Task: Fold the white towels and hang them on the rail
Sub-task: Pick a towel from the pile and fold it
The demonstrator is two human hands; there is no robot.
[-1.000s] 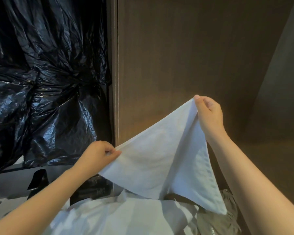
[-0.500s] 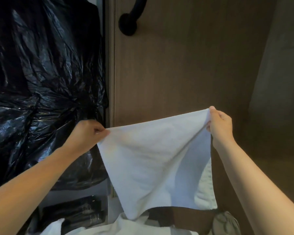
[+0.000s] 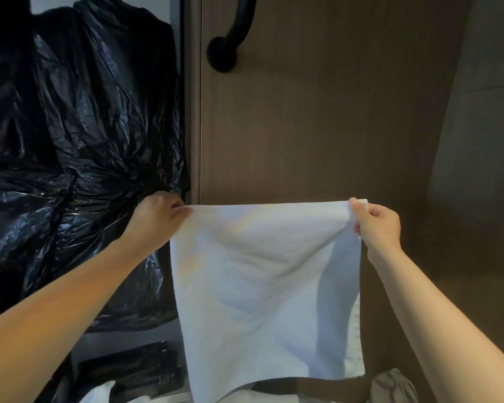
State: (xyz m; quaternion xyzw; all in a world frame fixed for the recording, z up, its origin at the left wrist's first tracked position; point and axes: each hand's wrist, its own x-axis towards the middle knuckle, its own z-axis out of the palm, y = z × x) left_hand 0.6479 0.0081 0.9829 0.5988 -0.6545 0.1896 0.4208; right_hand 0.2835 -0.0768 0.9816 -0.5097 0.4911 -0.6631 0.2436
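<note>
Two bare forearms reach in from the lower corners. Between them, along the bottom edge, lie more white cloth [image 3: 99,395], a bunched grey cloth [image 3: 393,386] and a black box [image 3: 134,370].

Just past these, the left hand [image 3: 157,216] pinches the top left corner of the white towel [image 3: 259,280]. The right hand [image 3: 376,225] pinches the top right corner, and the fingers of both are curled tight on the fabric. Compared with a second ago, the top edge no longer slants. The left hand is up level with the right, the two have drawn apart, and the edge between them is now taut and nearly straight. The towel hangs in the air as a flat sheet, with one soft crease running down from the right corner.

Behind it on the left bulge black plastic bags [image 3: 70,141], and straight behind stands a wooden panel [image 3: 332,112]. Farthest up, the view has lifted enough to show the lower end of a black rail [image 3: 236,27] on its round mount, which was out of sight a second ago.

As I judge it, the towel is squared up for its first fold. Bringing the two corners together should halve it cleanly. Hanging is not yet begun, though the rail looks to be within reach above.
</note>
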